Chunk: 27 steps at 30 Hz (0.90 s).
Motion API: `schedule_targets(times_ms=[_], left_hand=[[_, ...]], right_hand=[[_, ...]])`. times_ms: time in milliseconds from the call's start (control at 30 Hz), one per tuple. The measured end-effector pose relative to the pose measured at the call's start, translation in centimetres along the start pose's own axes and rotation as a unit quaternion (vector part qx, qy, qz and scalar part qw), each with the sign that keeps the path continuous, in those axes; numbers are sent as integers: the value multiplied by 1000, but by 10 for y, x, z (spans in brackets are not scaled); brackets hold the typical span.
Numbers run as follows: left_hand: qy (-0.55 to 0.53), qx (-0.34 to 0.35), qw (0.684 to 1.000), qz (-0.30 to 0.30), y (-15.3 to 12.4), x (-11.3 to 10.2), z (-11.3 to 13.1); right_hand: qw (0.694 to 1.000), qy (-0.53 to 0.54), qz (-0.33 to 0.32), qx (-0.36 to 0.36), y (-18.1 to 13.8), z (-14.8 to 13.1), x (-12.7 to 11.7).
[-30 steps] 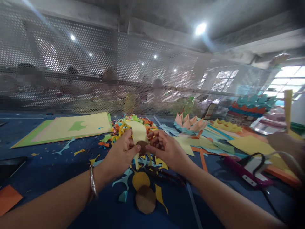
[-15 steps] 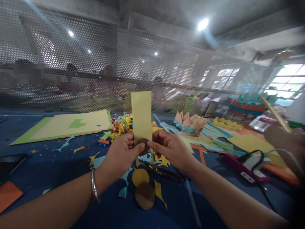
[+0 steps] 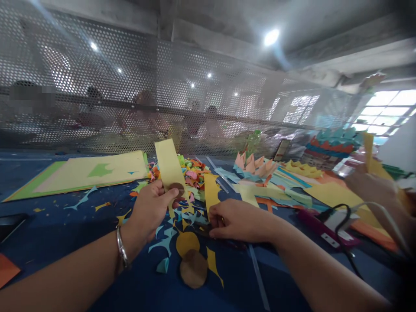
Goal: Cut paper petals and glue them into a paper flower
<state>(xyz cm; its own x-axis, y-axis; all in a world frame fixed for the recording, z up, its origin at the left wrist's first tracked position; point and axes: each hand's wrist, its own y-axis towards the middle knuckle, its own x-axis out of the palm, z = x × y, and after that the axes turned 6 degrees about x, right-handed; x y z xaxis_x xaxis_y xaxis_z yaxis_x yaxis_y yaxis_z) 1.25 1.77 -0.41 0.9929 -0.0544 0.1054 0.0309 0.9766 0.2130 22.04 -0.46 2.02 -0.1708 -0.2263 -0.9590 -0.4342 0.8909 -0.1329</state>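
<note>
**Left hand pinches a yellow strip over a littered craft table**

A perforated metal screen (image 3: 97, 86) runs across the back, from 9 to 2 o'clock, with blurred figures behind it and ceiling lamps glaring through. Below it lies a dark blue table (image 3: 48, 225) scattered with cut paper. At 10 o'clock sits a stack of yellow and green sheets (image 3: 91, 173). At 12 o'clock is a scrap pile (image 3: 191, 167) of many colours, and at 1 o'clock stand folded pink paper flowers (image 3: 253, 164). A pink tool (image 3: 321, 225) with a black cord (image 3: 344, 212) lies at 3 o'clock; any print on it is too blurred to read. Above it a co-worker's hand (image 3: 370, 188) holds up yellow paper.

The left hand (image 3: 147, 212), with a bracelet (image 3: 121, 253) at the wrist, is raised just left of centre. Its thumb and fingers are closed on the strip (image 3: 169, 167), which leans toward 11 o'clock. A brown disc (image 3: 176, 189) sits on the strip's lower end, right at the thumb tip.

The right hand (image 3: 238, 221) rests low on the table at 4 o'clock of the strip, palm down, fingers over something dark. Whether it grips that cannot be told. A second strip (image 3: 211, 193) rises just beyond its fingertips.

At 6 o'clock lie a yellow disc (image 3: 186, 242) and, just beside it, a loose disc (image 3: 193, 268) in brown.
</note>
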Motion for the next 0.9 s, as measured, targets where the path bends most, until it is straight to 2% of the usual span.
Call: schedule_targets(times_ms=[167,333,400,467,600,767,900], left_hand=[[-32,18,999,17,-2,3,5],[-37,18,997,66,-1,3,6],[-40,33,996,75,0,2,6],[-46,53,995,72,0,2,5],[-83,51,995,34,-3,5,5],[-139,34,985,-96,-8,12,7],[-143,43,981,-126,-10,14,4]], right_hand=[[999,-16,-36,29,0,-3,-1],[999,0,-43,-4,2,-1,0],[999,16,-24,-19,5,0,1],[999,42,22,-22,8,0,0],[987,128,99,-1,13,-5,0],[956,278,87,-21,18,-10,8],[951,297,83,-34,20,-12,15]])
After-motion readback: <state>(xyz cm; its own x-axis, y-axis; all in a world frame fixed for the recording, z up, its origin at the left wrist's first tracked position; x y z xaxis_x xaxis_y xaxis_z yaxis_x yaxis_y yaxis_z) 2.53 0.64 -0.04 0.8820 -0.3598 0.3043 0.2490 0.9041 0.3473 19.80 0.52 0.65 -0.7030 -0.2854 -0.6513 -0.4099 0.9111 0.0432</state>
